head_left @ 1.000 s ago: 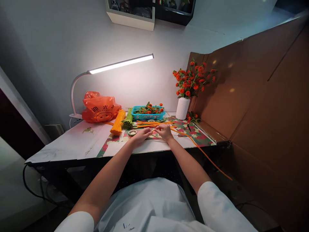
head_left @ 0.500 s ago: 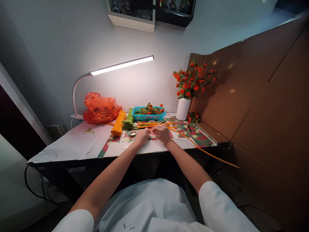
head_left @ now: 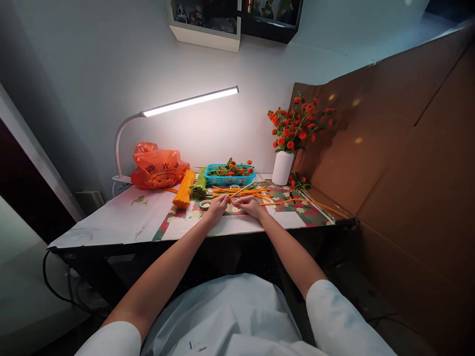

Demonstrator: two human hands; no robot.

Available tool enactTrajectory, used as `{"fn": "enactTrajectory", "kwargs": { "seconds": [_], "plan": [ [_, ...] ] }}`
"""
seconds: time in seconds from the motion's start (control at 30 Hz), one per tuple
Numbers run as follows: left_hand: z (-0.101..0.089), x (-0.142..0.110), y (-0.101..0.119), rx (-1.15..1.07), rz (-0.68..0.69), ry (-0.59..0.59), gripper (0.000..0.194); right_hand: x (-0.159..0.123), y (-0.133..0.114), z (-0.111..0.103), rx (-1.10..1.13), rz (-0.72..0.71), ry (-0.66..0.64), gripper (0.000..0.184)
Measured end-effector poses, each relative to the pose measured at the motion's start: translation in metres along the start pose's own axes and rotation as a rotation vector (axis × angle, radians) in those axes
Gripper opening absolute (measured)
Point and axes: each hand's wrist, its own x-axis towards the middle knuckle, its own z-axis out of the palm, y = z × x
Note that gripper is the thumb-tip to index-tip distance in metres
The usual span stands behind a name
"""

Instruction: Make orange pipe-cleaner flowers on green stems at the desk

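Above the front of the table, my left hand [head_left: 218,205] is closed, pinching an orange pipe cleaner and a thin pale stick [head_left: 243,189] that slants up to the right. My right hand [head_left: 251,205] is close beside it, fingers pinched on the orange pipe cleaner [head_left: 311,201], whose long tail runs out to the right over the table edge. Fingers hide the exact point where stick and pipe cleaner meet. Loose orange pipe cleaners [head_left: 260,194] lie just behind the hands. A tape roll [head_left: 205,208] sits left of my left hand.
Bundles of orange pipe cleaners [head_left: 184,190] and green pipe cleaners [head_left: 201,184] lie at left, near a red plastic bag [head_left: 161,168]. Behind stands a blue basket [head_left: 230,181] of flowers. A white vase [head_left: 282,168] and cardboard [head_left: 371,138] are at right; a lamp [head_left: 191,101] hangs above.
The pipe cleaner's long tail has swung up and now lies higher on the right. My right hand has turned flatter, and the pale stick points up more visibly between the hands.
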Motion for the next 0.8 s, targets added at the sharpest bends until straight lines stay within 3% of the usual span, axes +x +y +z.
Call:
{"fn": "enactTrajectory", "kwargs": {
  "seconds": [0.1, 0.3, 0.57, 0.8],
  "plan": [
    [-0.002, -0.005, 0.003, 0.081, 0.132, 0.011, 0.034, -0.003, -0.005, -0.004, 0.015, 0.113, -0.012, 0.039],
    [-0.005, -0.009, 0.008, 0.236, 0.207, -0.195, 0.040, -0.001, 0.004, -0.010, -0.050, 0.140, 0.152, 0.044],
    [-0.013, -0.011, 0.008, 0.282, 0.066, -0.426, 0.042, 0.003, 0.008, -0.021, -0.245, -0.031, 0.383, 0.047],
    [-0.016, -0.008, 0.002, 0.282, 0.016, -0.459, 0.047, 0.000, 0.001, -0.028, -0.391, -0.113, 0.451, 0.042]
  ]
}}
